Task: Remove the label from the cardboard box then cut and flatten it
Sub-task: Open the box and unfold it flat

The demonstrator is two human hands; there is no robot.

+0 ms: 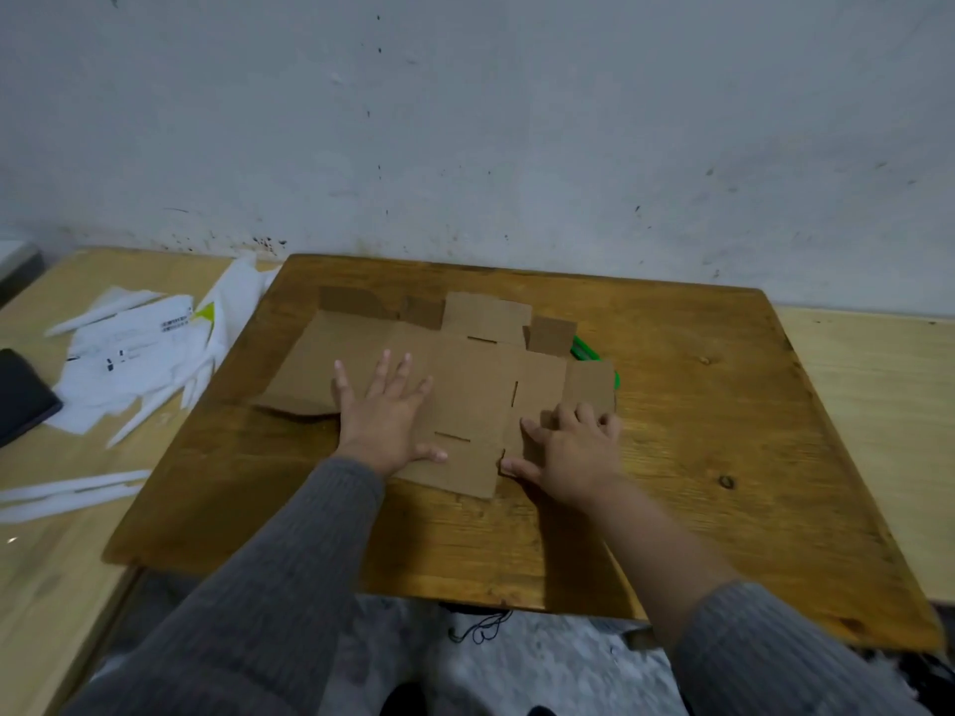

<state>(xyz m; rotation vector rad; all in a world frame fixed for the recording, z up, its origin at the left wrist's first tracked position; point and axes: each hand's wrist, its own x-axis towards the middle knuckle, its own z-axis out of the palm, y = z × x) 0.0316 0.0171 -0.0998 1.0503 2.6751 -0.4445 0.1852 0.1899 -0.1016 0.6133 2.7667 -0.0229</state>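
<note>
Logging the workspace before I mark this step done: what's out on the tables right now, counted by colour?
Brown: 1, the flattened cardboard box, under the left hand and right hand.
Green: 1, a partly hidden green object behind the box.
White: 1 heap of paper scraps; pieces uncountable.
Black: 1, a flat dark object.
Total: 4

The opened cardboard box (465,374) lies flat on the worktop (723,431), under the left hand (385,413) and right hand (573,452). A tool (586,349) lies beyond the right hand, partly beneath the cardboard. Peeled labels (139,348) lie well left of the left hand.
</note>
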